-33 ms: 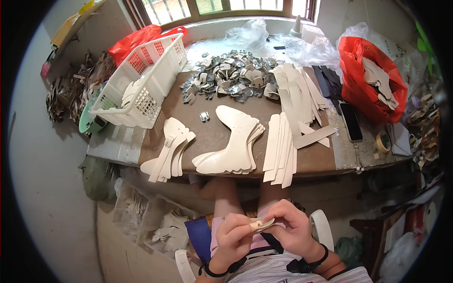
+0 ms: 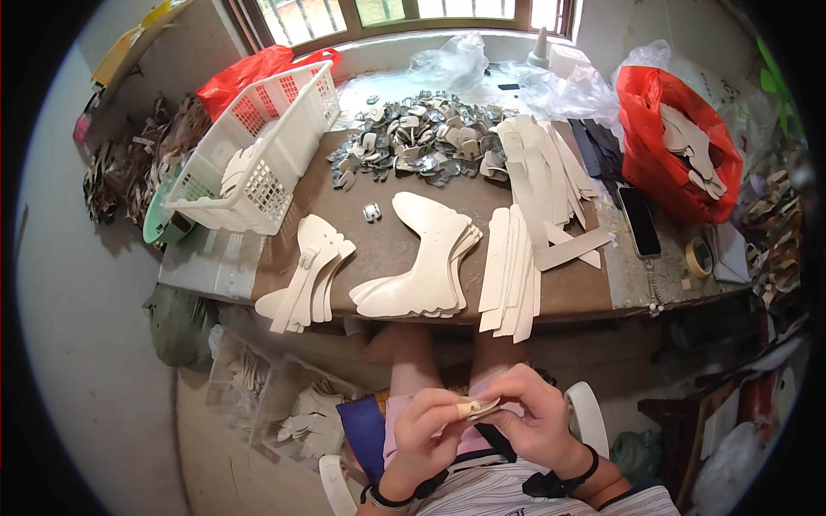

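Note:
Above my lap, my left hand (image 2: 428,430) and my right hand (image 2: 535,421) pinch a small cream leather-like piece (image 2: 487,408) between them. Most of it is hidden by the fingers. Something pale yellow, perhaps tape, shows at my left index fingertip. On the table's near edge lies a stack of cream boot-shaped pieces (image 2: 423,258). Left of it is a smaller stack of cream shaped pieces (image 2: 331,267), with a buckled strap (image 2: 297,284) on top. A bundle of cream strips (image 2: 509,275) sits to the right. One metal buckle (image 2: 371,212) lies alone behind the stacks.
Many buckles with cream tabs (image 2: 430,133) are heaped at the back of the brown table (image 2: 344,193). A white basket (image 2: 288,176) stands left, a red bag (image 2: 641,112) of cream pieces right. Beside the bag are a phone (image 2: 638,224) and a tape roll (image 2: 699,257).

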`<state>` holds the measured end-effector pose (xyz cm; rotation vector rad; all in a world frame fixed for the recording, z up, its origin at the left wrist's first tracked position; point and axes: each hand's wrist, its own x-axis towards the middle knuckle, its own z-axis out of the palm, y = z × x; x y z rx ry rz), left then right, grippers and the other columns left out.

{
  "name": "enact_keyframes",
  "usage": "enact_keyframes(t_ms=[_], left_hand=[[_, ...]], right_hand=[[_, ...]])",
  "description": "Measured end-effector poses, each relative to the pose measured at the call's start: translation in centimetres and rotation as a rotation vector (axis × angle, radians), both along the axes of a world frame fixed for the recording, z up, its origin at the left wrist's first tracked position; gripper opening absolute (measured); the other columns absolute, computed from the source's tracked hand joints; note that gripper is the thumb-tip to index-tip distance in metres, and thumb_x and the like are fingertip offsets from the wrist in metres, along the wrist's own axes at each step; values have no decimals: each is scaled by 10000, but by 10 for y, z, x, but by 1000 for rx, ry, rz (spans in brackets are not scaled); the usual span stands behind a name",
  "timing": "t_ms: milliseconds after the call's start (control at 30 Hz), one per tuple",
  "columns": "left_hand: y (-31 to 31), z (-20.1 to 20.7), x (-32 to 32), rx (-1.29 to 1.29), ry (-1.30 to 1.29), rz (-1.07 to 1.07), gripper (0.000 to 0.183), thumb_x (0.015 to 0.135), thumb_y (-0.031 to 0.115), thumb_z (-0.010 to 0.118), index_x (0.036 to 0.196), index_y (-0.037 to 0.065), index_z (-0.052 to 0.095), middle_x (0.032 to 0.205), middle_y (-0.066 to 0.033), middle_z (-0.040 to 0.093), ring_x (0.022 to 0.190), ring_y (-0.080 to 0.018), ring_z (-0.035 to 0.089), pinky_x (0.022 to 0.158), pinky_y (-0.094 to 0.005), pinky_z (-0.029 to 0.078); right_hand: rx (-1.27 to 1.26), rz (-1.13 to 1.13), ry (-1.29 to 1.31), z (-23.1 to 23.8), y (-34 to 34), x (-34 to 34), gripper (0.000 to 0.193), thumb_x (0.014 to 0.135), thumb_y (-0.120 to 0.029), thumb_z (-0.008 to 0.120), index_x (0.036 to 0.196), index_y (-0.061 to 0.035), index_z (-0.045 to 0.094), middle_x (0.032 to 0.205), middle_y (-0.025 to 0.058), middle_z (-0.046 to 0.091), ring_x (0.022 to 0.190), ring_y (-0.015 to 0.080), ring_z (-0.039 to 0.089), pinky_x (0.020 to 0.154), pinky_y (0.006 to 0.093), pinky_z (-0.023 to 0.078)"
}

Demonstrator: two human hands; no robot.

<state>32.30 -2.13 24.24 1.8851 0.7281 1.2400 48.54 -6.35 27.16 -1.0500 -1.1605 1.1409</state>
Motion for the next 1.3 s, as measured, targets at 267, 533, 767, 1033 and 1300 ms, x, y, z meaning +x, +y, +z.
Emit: enact_keyframes(t_ms=[267, 533, 767, 1033, 1300], left_hand=[[-15, -9, -7, -852, -626, -226, 147, 917, -35, 538, 1043, -37, 613, 1117, -128, 586, 843, -129, 593, 660, -251, 499], [-21, -13, -2, -823, -666, -202, 140, 909, 18, 590, 1038, -22, 625, 1059, -138, 620, 880, -167, 606, 693, -268, 501], [-25, -10, 2, -807, -775, -220, 126, 868, 13, 650, 990, -15, 634, 1048, -166, 627, 953, -214, 612, 806, -314, 505], [-22, -15, 5, -655, -715, -266, 157, 832, 11, 688, 966, -26, 615, 996, -166, 616, 984, -303, 642, 862, -406, 552], [-25, -15, 12, -639, -768, -246, 139, 841, 46, 687, 923, -11, 590, 969, -149, 603, 981, -309, 638, 823, -382, 568]], right_hand=[[439, -268, -623, 0, -6, -7, 322, 657, 81, 700, 954, -31, 648, 866, 90, 629, 742, 264, 610, 636, 332, 501], [402, -350, -597, -4, -10, -7, 216, 608, 67, 747, 779, -31, 660, 781, 70, 628, 675, 232, 609, 582, 305, 497], [399, -317, -528, -1, -8, -4, 221, 615, 72, 745, 789, -33, 660, 774, 65, 630, 679, 226, 608, 582, 297, 500], [431, -289, -499, -3, -9, -3, 234, 617, 65, 741, 818, -39, 681, 784, 58, 635, 687, 221, 606, 600, 293, 512], [487, -319, -532, -7, -11, -3, 256, 591, 61, 727, 827, -29, 690, 792, 59, 641, 686, 212, 611, 615, 289, 521]])
